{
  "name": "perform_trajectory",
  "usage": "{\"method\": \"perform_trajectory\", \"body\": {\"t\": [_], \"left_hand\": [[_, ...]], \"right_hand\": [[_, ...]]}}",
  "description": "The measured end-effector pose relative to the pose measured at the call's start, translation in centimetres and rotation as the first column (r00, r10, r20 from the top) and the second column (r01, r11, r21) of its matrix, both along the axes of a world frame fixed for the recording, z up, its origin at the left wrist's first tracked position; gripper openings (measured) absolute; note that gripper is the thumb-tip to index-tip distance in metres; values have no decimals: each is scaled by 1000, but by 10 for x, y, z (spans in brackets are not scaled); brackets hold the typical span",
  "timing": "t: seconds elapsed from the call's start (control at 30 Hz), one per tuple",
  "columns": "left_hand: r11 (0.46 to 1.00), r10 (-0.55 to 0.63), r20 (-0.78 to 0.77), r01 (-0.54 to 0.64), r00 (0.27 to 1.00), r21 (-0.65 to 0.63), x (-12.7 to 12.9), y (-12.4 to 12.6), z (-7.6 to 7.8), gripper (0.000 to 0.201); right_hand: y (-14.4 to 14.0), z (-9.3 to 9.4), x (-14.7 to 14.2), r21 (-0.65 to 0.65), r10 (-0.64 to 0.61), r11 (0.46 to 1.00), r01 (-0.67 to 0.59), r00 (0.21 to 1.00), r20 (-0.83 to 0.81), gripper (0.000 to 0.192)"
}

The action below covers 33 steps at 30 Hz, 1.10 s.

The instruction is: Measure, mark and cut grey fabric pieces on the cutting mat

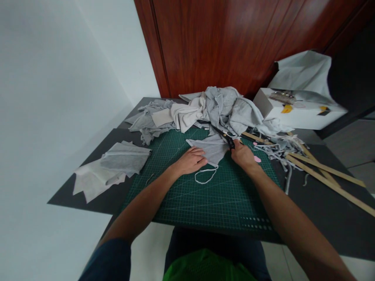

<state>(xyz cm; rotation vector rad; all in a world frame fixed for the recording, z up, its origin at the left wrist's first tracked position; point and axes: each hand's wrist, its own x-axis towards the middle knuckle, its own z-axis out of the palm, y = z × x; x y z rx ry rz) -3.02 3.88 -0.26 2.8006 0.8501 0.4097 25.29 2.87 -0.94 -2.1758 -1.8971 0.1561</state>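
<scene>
The left hand (pixel 191 160) lies flat, fingers spread, pressing a grey cloth piece (pixel 211 150) onto the green mat (pixel 211 195). The right hand (pixel 241 154) is closed around the handles of the scissors (pixel 224 137), whose blades point toward 11 o'clock along the cloth's far edge. The cloth sits near the mat's far middle, just short of the heap (pixel 216 107) of grey and cream fabric at 12 o'clock. A thin white strip (pixel 206 177) curls on the mat at 6 o'clock from the cloth.

To cut well here, I judge the flat hand should keep the cloth taut and stay clear of the blade line, while the scissors take long, steady bites with the lower blade riding on the mat.

Folded pieces (pixel 117 164) lie at 9 o'clock, wooden slats (pixel 322 171) at 3 o'clock, and a white box (pixel 295 109) at 2 o'clock. The mat's grid carries small markings, too fine to read; the box shows coloured patches but no legible writing.
</scene>
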Motion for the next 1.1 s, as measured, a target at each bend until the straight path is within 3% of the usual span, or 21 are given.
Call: {"method": "perform_trajectory", "body": {"t": [0.2,0.4,0.5,0.67,0.87,1.0,1.1], "left_hand": [[992,118,-16,-117,993,46,13,-9,1,51],[973,227,-56,-225,972,47,23,-13,-8,42],[954,300,-44,-299,953,27,24,-12,-6,28],[979,204,15,-203,979,-33,16,-8,-1,11],[967,251,44,-249,967,-51,3,1,-2,31],[952,303,-8,-303,953,-48,-2,4,-6,36],[944,327,1,-327,945,-29,-1,2,-8,39]], "right_hand": [[-2,4,-5,-44,-37,998,36,999,-19,35],[-5,8,-8,-33,-46,998,45,998,-38,37],[-4,7,-8,-19,-36,999,35,998,-45,37],[-4,5,-7,9,-40,999,41,997,-72,37],[-18,14,-2,44,-81,995,86,990,-113,36],[-32,19,1,131,-31,989,63,972,-232,27],[-42,17,-2,104,79,994,-33,872,-483,15]]}}
